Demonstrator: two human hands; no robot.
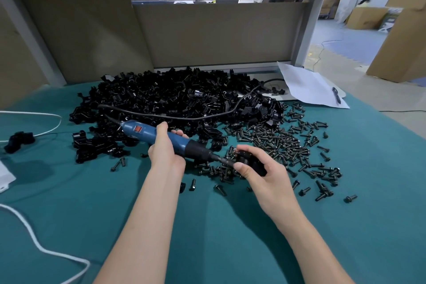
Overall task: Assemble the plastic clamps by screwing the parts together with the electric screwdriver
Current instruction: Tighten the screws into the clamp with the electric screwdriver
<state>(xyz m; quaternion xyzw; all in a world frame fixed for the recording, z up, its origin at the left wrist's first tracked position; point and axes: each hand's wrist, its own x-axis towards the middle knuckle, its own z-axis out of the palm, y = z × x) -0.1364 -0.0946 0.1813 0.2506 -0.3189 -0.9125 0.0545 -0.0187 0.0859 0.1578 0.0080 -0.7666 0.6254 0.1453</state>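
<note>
Plastic clamp: one black piece, held just above the desk a little right of its middle, at the near-left fringe of the screws.

Right hand: the grip is closed on the clamp, with the thumb on the near side and the curled fingers over the top.

Electric screwdriver: blue body, red switch, black chuck. It slants from far-left down to near-right, and its bit meets the clamp inside the right hand.

Left hand: the grip is wrapped round the blue body just behind the chuck.

Black cord: runs from the tail of the screwdriver across the heap toward the far-right corner.

Clamp parts: a large loose heap of black pieces, filling the far middle of the desk up to the cardboard panel.

Screws: many dark screws scattered right of the middle, with strays nearer the front edge.

Sheet of paper: white, at the far-right corner, with a pen lying on it.

White cable: loops along the left edge.

Black piece: lies alone near the left edge.

Desk cover: teal cloth.
</note>
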